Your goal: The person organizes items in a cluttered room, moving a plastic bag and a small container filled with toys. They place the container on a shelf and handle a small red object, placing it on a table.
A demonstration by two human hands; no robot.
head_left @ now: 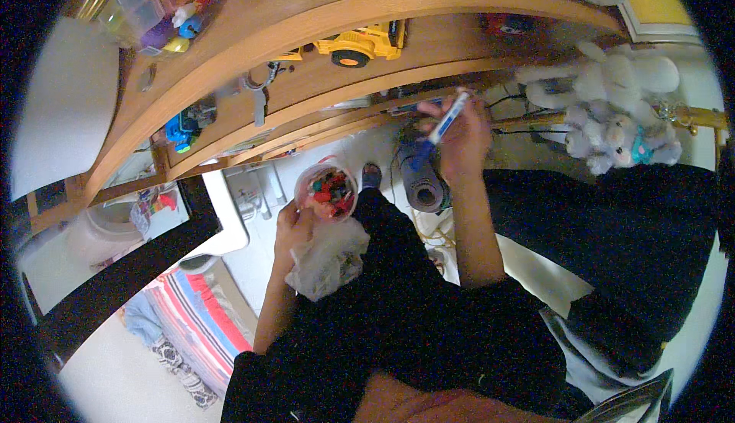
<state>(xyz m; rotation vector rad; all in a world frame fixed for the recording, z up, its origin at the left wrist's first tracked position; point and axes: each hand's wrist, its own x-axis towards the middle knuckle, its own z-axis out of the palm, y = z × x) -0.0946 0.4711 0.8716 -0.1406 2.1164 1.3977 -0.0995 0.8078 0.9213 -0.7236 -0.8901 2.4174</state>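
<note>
My left hand (pixel 296 230) grips the edge of a round clear plastic tub (pixel 326 190) that holds small red, green and dark pieces. A crumpled whitish plastic bag (pixel 328 259) hangs just below the tub, against my left wrist. My right hand (pixel 466 139) is raised in front of the wooden shelves and holds a white marker pen (pixel 449 117) with a blue end, slanting down to the left. Both hand and marker are slightly blurred.
Wooden shelves (pixel 287 27) curve across the top, bearing a yellow toy truck (pixel 362 43) and a blue toy (pixel 181 130). A rolled grey mat (pixel 425 184) stands below my right hand. Plush toys (pixel 617 136) sit at right, near a dark cloth (pixel 597 228). A striped textile (pixel 201 308) lies lower left.
</note>
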